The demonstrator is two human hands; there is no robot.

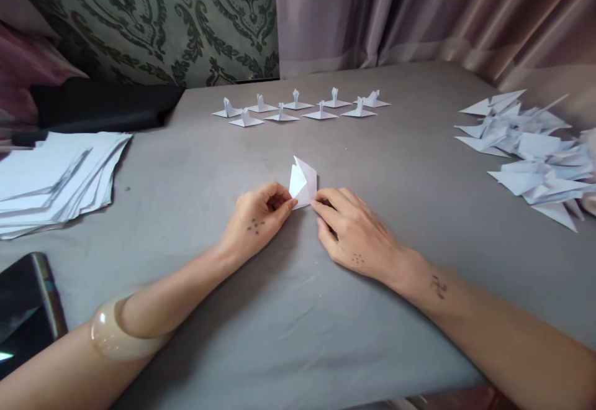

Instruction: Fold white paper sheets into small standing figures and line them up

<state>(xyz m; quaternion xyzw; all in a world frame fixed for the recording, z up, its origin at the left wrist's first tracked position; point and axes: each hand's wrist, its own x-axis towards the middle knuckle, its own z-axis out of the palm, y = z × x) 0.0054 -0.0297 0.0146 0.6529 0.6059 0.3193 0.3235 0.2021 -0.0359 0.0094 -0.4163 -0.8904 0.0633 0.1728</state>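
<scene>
A small folded piece of white paper (305, 183) is in front of me at the middle of the table, its pointed tip facing away. Thumb and forefinger of my left hand (258, 214) pinch its lower left corner. My right hand (351, 227) has its fingertips on the lower right corner; its fingers are bent and close together. Beyond the hands stand several folded paper figures (321, 112) in two loose rows, each with a flat pointed base and an upright part.
Loose white paper sheets (60, 180) are stacked at the left, near a black cloth (102, 105). A dark phone (28, 310) lies at the lower left. Several pointed folded papers (540, 149) are heaped at the right. Curtains (372, 12) hang behind the grey-covered table (195, 155).
</scene>
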